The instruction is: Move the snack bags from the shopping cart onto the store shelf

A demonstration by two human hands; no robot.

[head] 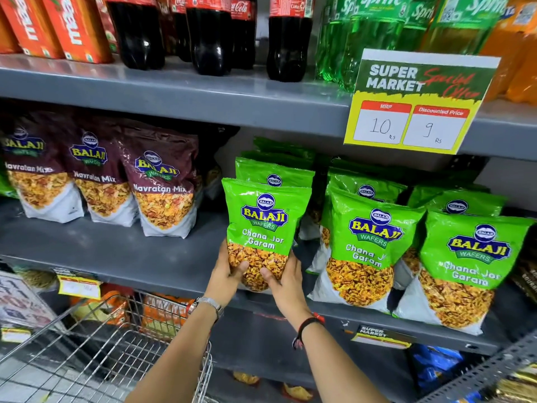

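Note:
A green Chana Jor Garam snack bag (pixel 263 225) stands upright at the front edge of the grey middle shelf (pixel 139 257). My left hand (pixel 228 271) grips its lower left corner and my right hand (pixel 283 279) grips its lower right corner. Another green bag (pixel 274 173) stands right behind it. Two more rows of the same green bags (pixel 369 242) (pixel 467 266) stand to the right. The wire shopping cart (pixel 96 350) is at the lower left, below my left arm; no bags show inside it.
Three maroon Navratan Mix bags (pixel 162 184) stand at the shelf's left, with bare shelf between them and the held bag. Cola bottles (pixel 209 33) and green soda bottles (pixel 374 33) fill the shelf above. A price sign (pixel 418 103) hangs from that shelf's edge.

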